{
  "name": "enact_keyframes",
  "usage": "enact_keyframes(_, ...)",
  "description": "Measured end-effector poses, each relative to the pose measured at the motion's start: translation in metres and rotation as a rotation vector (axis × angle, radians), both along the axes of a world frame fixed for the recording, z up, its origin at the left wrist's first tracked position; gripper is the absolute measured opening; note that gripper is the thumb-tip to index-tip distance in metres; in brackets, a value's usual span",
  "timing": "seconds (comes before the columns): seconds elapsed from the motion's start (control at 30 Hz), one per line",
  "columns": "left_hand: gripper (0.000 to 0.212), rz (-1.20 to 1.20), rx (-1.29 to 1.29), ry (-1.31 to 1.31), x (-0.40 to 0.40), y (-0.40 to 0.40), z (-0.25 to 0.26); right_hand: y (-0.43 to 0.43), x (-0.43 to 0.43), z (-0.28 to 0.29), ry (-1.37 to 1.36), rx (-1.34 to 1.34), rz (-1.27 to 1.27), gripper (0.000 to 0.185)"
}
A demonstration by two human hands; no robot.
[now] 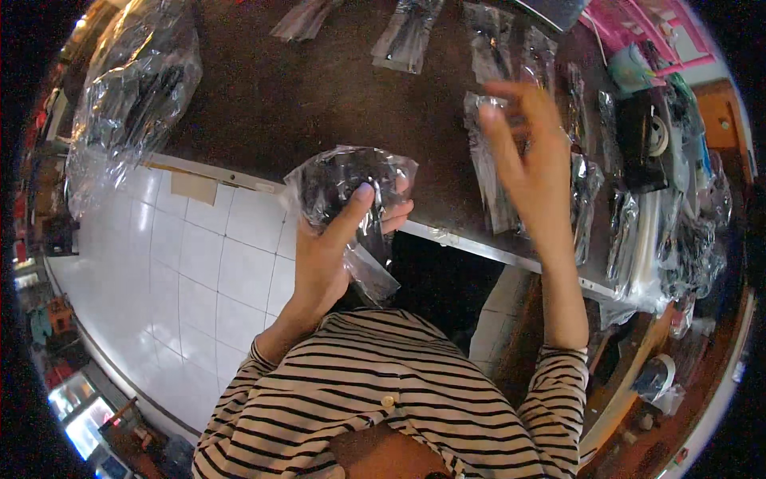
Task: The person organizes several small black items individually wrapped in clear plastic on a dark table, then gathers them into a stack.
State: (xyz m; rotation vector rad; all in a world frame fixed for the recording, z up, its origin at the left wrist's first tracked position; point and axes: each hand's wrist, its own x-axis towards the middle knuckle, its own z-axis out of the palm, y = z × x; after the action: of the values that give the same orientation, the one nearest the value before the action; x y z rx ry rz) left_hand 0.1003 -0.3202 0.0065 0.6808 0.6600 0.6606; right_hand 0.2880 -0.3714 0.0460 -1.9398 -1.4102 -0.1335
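My left hand (335, 239) grips a crumpled clear plastic bag (341, 173) at the table's front edge, the thumb on top of it and the fingers partly behind it. Something dark shows through the film; whether it is inside the bag I cannot tell. A narrow folded strip of the plastic hangs below the palm. My right hand (526, 143), blurred, is over the right part of the dark table, its fingers apart and nothing seen in them. Beneath and beside it lies a flat clear plastic sleeve (492, 179), with more sleeves (488, 36) farther back.
A large clear plastic bag (137, 90) drapes over the dark table (299, 102) at left. To the right are a black box-like object (640, 141), a pale blue-green container (631, 69), pink plastic racks (634, 24) and heaped plastic packaging (688, 239). A tape roll (661, 374) sits lower right.
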Motion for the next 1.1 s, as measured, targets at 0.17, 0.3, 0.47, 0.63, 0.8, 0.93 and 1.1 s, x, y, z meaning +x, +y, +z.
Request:
enact_keyframes(0.17,0.025,-0.045,0.262,0.25,-0.006,0.001,-0.012,0.006,-0.034,0.005,0.312,-0.153,0.443,0.025)
enact_keyframes(0.3,0.038,0.052,0.075,0.032,-0.01,0.018,-0.01,0.037,-0.004,-0.014,0.613,0.01,0.332,0.022)
enact_keyframes(0.47,0.036,0.26,0.128,-0.016,-0.027,0.036,-0.008,0.074,0.017,-0.028,0.553,-0.159,0.465,0.019)
enact_keyframes(0.63,0.028,0.421,0.162,0.237,-0.034,0.04,-0.005,0.08,-0.021,-0.01,0.863,-0.269,0.691,0.023)
enact_keyframes(0.8,0.027,0.55,0.296,0.199,-0.019,0.035,-0.006,0.08,-0.051,-0.021,0.839,-0.295,0.653,0.018)
enact_keyframes(0.93,0.028,0.578,0.329,0.227,-0.017,0.04,-0.02,0.072,-0.054,-0.006,0.765,-0.282,0.622,0.013)
enact_keyframes(1.1,0.03,0.36,0.438,0.197,-0.012,0.044,-0.013,0.079,-0.045,-0.026,0.398,0.098,0.527,0.021)
